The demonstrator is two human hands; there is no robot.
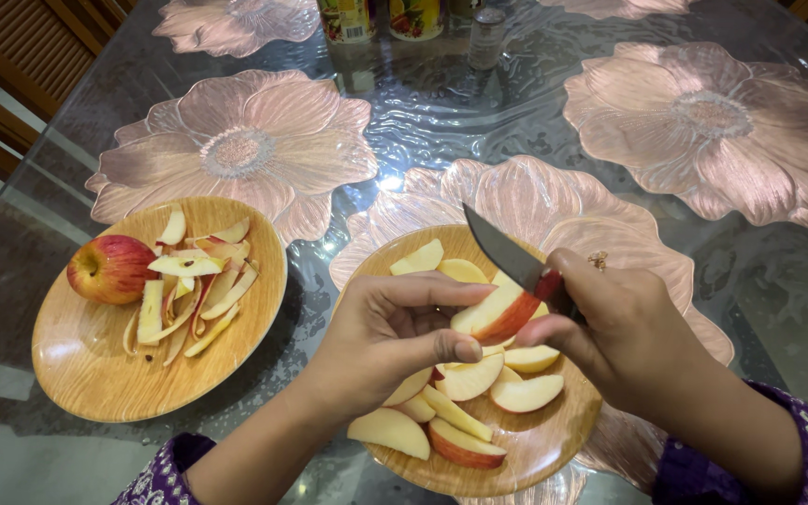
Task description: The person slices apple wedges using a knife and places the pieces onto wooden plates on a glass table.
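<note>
A: Holding check: left hand [395,332] pinches an apple wedge [496,313] over the right-hand wooden plate [554,449]; right hand [610,332] is clenched on a knife [507,252], blade against the wedge.

B: Handling?

A: Light, firm, probably wet and slippery on cut faces. Best held by the skin edge and ends, clear of the blade.

B: Surroundings?

A: Glass counter [423,112], embossed pink flower mats. Second plate [86,365] at left carries a whole apple [109,269] and peels [194,290]. Jars at far edge.

Knife handle [554,285] hidden, probably inside right hand [614,332]
</note>
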